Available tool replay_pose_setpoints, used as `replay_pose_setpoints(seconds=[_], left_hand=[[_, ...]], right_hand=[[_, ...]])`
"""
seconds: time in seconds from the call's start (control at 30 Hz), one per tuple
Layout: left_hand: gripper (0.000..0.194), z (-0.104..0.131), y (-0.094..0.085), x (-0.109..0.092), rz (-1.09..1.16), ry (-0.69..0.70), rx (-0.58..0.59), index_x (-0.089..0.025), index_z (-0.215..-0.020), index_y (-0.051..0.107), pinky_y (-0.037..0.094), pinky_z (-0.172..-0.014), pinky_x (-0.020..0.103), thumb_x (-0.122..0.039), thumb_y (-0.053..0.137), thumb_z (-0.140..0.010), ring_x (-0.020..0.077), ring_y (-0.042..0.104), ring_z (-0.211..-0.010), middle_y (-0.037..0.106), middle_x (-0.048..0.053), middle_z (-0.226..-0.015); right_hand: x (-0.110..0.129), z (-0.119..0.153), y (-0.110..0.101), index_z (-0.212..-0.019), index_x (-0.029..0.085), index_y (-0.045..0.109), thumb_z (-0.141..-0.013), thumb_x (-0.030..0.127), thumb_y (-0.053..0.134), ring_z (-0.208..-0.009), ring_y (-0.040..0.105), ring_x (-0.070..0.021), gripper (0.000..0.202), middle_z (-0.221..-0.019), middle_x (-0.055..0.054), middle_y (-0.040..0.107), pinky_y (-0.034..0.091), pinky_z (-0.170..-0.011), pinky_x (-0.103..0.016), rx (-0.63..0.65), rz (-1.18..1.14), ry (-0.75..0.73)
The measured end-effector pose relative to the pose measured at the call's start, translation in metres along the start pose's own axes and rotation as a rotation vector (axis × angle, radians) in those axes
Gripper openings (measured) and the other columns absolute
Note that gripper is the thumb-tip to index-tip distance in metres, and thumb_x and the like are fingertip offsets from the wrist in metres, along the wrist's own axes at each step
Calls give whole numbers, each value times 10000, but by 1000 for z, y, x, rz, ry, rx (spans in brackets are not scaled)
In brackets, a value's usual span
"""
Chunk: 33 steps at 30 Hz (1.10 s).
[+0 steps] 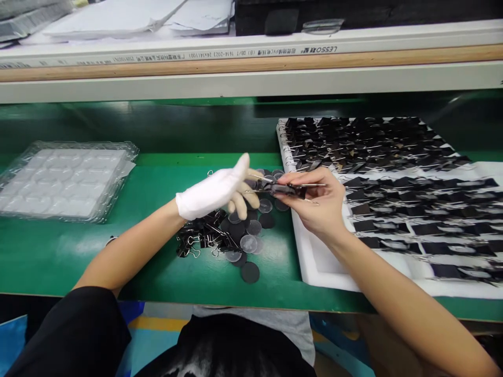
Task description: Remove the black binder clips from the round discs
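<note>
The clip piece [286, 189] is hanging level between the two hands, above the bench [149, 262] and over the upper right part of the disc pile [250, 272], close to the left edge of the white tray [326, 269]. Its long axis is running left to right across the view, roughly along the bench's front edge. Some of its wires [260, 178] are pointing left, toward the gloved hand; others are pointing right, back under the bare palm. Its dark body is lying in the middle, showing edge-on.

The right hand [320, 201], bare, is pinching the piece firmly at its body, thumb and fingers closing on it from either side and leaving only its thickness between them. The left hand [220, 191], in a white glove, is standing loosely parted: its thumb is sticking up, clear of the fingers, which are curving softly and spreading around the left wires. Those fingertips are blurring, so I cannot tell whether they are touching the metal. Below the glove, loose clips [204, 233] are lying heaped against the discs, and to the right, rows of similar pieces [393, 199] are filling much of the tray
</note>
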<state>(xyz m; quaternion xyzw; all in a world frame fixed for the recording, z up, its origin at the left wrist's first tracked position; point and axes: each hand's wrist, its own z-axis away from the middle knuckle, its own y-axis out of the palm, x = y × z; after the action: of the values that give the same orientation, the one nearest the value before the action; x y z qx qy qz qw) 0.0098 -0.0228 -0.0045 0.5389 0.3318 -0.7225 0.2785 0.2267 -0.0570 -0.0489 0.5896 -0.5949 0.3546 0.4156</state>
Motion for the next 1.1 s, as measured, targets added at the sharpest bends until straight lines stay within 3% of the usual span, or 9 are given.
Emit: replay_pose_setpoints(seconds=[0.07, 0.13, 0.23, 0.3, 0.4, 0.53, 0.73, 0.9, 1.1], left_hand=[[604, -1, -1, 1, 48, -86, -9, -142, -962, 701, 421, -451, 234, -707, 486, -970, 125, 640, -524, 740, 106, -779], [511, -2, -3, 2, 30, -67, -85, -151, -800, 659, 447, -485, 237, -633, 582, -954, 120, 626, -533, 698, 74, -691], [401, -3, -9, 1, -59, 62, -161, -159, -937, 696, 533, -596, 255, -543, 587, -973, 140, 677, -622, 706, 46, -705], [441, -2, -13, 0, -166, 146, -204, -155, -1175, 693, 571, -674, 272, -531, 559, -990, 154, 715, -709, 748, 53, -806], [539, -2, -17, 2, -310, 232, -228, -152, -1361, 628, 598, -845, 309, -519, 597, -967, 191, 749, -934, 781, 94, -1069], [446, -6, -16, 8, -316, 228, -178, -153, -1248, 707, 580, -993, 335, -448, 666, -916, 224, 720, -1138, 759, 109, -1250], [376, -11, -15, 11, -190, 135, -180, -134, -1144, 756, 623, -821, 308, -378, 735, -859, 201, 752, -931, 802, 107, -1081], [336, -12, -15, 10, -125, 85, -180, -103, -1119, 756, 641, -804, 302, -308, 736, -853, 175, 755, -857, 807, 117, -1006], [336, -10, -15, 6, -196, 60, -180, -107, -1138, 758, 643, -791, 289, -273, 718, -848, 162, 751, -836, 809, 106, -1009]], right_hand=[[2, -1, -5, -787, 306, 673, -692, 431, 942, -1068, 698, -307, 311, -1023, -67, 756, 545, -1040, -537, 80, 132, -119], [2, -4, -12, -938, 322, 736, -662, 430, 961, -1221, 633, -333, 372, -1235, -84, 709, 558, -1027, -517, 140, 197, -147], [0, -9, -20, -1310, 362, 649, -483, 368, 1046, -1334, 560, -343, 918, -1456, -87, 582, 587, -985, -461, 265, 182, -9], [-1, -12, -23, -1434, 369, 556, -467, 367, 1050, -1255, 623, -319, 1086, -1465, -95, 580, 604, -947, -442, 356, 94, 140], [-5, -11, -19, -1366, 325, 618, -651, 431, 967, -1028, 723, -252, 802, -1275, -75, 710, 621, -880, -415, 324, -9, 281], [-12, -8, -10, -1036, 232, 768, -681, 396, 937, -824, 740, -213, 426, -996, -48, 785, 622, -822, -391, 183, 90, 312], [-13, -10, -12, -957, 207, 792, -612, 345, 967, -700, 719, -185, 410, -862, -33, 785, 625, -735, -361, 155, 46, 386], [-10, -11, -14, -966, 193, 792, -600, 344, 967, -664, 709, -183, 434, -813, -38, 781, 615, -654, -333, 189, 42, 419], [-9, -12, -13, -991, 167, 798, -595, 339, 951, -711, 715, -195, 458, -825, -49, 781, 610, -708, -344, 196, 82, 464]])
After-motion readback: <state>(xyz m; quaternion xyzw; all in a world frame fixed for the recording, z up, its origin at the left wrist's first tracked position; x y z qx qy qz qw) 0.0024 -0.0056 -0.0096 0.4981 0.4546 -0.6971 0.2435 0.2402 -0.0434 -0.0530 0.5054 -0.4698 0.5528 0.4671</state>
